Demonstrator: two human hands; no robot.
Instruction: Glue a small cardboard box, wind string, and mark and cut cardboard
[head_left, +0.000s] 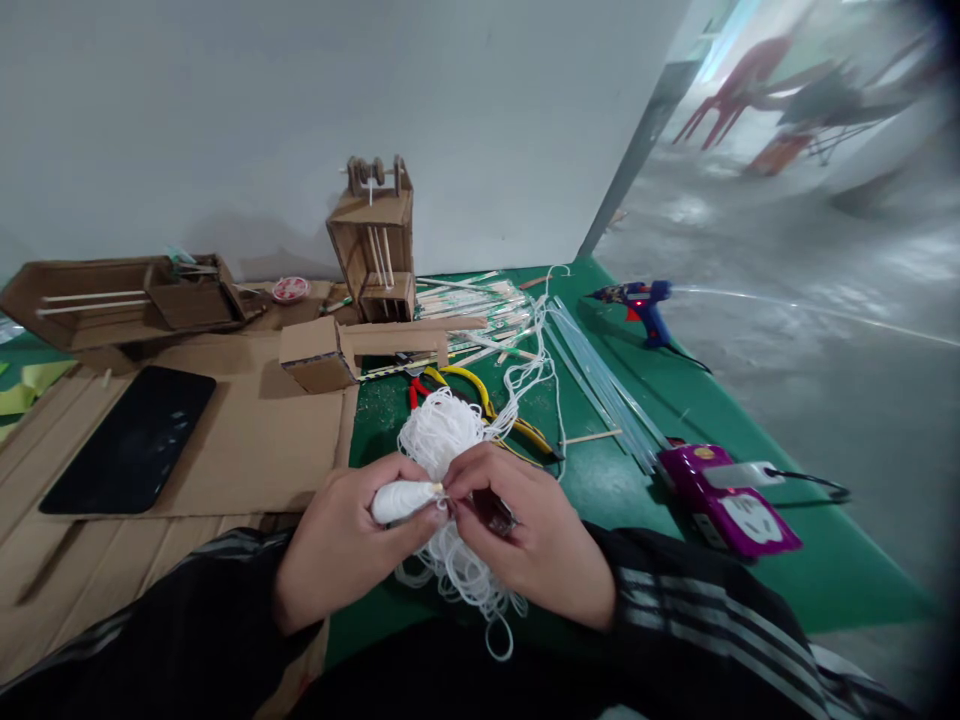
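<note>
My left hand is wrapped round a spool of white thread, held tilted with its tip toward the right. Thumb and fingers of my right hand are pinched together at that tip. A bit of thin thread seems to be between them, though it is too small to see clearly. Beneath and behind both hands lies a loose heap of white cord, with loops hanging toward my lap. Just beyond the heap are pliers with yellow handles, partly covered by the cord.
Cardboard models stand along the wall, near wooden sticks. A black tablet lies on cardboard at left. On the green table to the right are clear glue sticks, a blue glue gun and a purple power strip.
</note>
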